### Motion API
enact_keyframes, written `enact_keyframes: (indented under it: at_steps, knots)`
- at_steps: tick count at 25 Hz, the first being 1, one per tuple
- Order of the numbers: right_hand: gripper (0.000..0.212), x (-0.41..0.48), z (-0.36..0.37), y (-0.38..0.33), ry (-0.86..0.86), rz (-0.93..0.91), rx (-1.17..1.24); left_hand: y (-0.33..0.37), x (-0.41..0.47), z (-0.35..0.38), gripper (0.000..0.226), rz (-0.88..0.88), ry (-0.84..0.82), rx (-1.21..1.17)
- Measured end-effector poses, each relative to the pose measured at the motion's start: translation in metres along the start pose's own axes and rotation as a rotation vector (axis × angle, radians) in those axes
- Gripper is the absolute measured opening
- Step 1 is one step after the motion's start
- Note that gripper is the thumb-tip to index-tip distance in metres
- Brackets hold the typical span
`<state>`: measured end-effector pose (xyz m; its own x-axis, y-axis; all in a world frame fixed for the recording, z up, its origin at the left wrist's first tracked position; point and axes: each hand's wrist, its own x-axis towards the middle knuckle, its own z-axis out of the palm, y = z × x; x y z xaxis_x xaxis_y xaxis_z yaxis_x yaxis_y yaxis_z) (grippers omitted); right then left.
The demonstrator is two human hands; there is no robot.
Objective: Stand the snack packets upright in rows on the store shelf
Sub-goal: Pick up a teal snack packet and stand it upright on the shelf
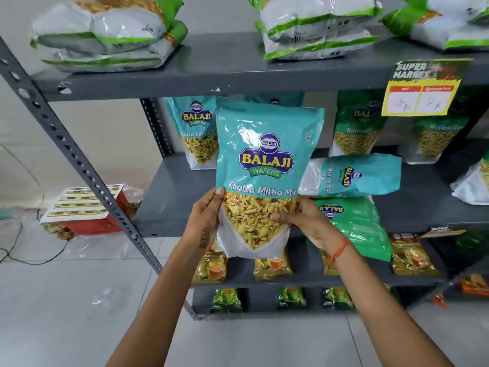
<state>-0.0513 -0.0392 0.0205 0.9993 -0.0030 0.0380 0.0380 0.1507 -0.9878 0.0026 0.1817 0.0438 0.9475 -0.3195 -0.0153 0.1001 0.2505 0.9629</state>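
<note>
A teal Khatta Mitha Mix packet [266, 165] is held upright in front of the grey middle shelf [169, 205]. My left hand [205, 219] grips its lower left edge and my right hand [304, 221] grips its lower right edge. Behind it a matching teal packet [197, 131] stands upright at the back left of the shelf. Another teal packet [352, 176] lies on its side to the right. A green packet [354, 223] lies flat, hanging over the shelf's front edge.
Green Ratlami Sev packets [354, 128] stand at the back right. Grey-green bags [103, 33] lie stacked on the top shelf. A yellow price tag [423, 88] hangs from that shelf. Small yellow packets [272, 266] fill lower shelves. A red box [84, 207] sits on the floor, left.
</note>
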Motion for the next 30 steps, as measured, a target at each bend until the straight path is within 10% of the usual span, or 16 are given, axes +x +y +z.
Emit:
enact_keyframes:
  at_steps: [10, 20, 30]
  knots:
    - [0.055, 0.01, 0.032, 0.008, 0.134, -0.035, -0.029, 0.003, -0.01, -0.045, 0.055, -0.037, -0.199, 0.266]
    - [0.049, 0.125, 0.144, 0.042, 0.014, -0.048, 0.018, 0.01, 0.034, -0.135, 0.069, 0.021, 0.303, 0.407]
    - [0.055, 0.163, 0.177, 0.063, -0.023, -0.004, 0.025, 0.002, 0.054, -0.166, 0.079, -0.01, 0.286, 0.348]
